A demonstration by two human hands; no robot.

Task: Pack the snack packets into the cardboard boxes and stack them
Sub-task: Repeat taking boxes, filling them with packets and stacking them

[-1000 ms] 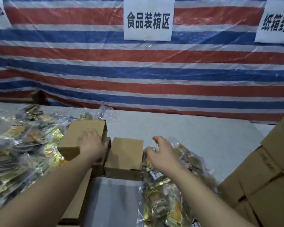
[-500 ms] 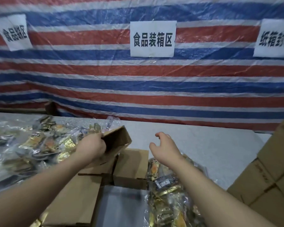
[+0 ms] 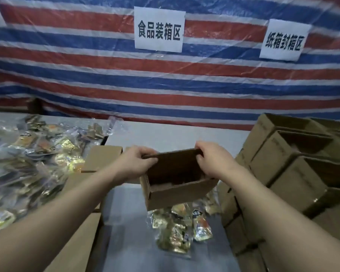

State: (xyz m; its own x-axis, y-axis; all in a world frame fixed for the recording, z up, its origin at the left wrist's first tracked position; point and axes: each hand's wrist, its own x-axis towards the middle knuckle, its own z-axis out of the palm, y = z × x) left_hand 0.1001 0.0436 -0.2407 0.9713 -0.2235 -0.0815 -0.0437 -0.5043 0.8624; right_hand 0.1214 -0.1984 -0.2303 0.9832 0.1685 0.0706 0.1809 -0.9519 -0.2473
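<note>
Now the box is up off the table, which it wasn't a moment ago: a second back only the left hand had hold of a folded carton over by the left-hand heap, and the right hand was hovering with its fingers spread above the packets. Starting at the left, the big pile of snack packets (image 3: pixel 29 160) lies in clear bags on the grey table (image 3: pixel 165 134), with flat cardboard blanks (image 3: pixel 102 158) just beside it toward the middle. The left hand (image 3: pixel 134 163) grips the left end of the small cardboard box (image 3: pixel 177 181), thumb curled over the far rim; the right hand (image 3: pixel 212 160) has come across and pinches the right end of that same rim, fingers hooked over the edge. Between them the box hangs in the air, opened out and tilted so its mouth faces the person; what I can see of its inside looks empty. Under it, nearer, a smaller bag of packets (image 3: pixel 177 228) rests on the table. Far right stand the stacked boxes (image 3: pixel 294 165), several with open tops. To my eye the carton has just been squared up, so filling it from the near bag looks like the next step, and stacking on the right comes after.
</note>
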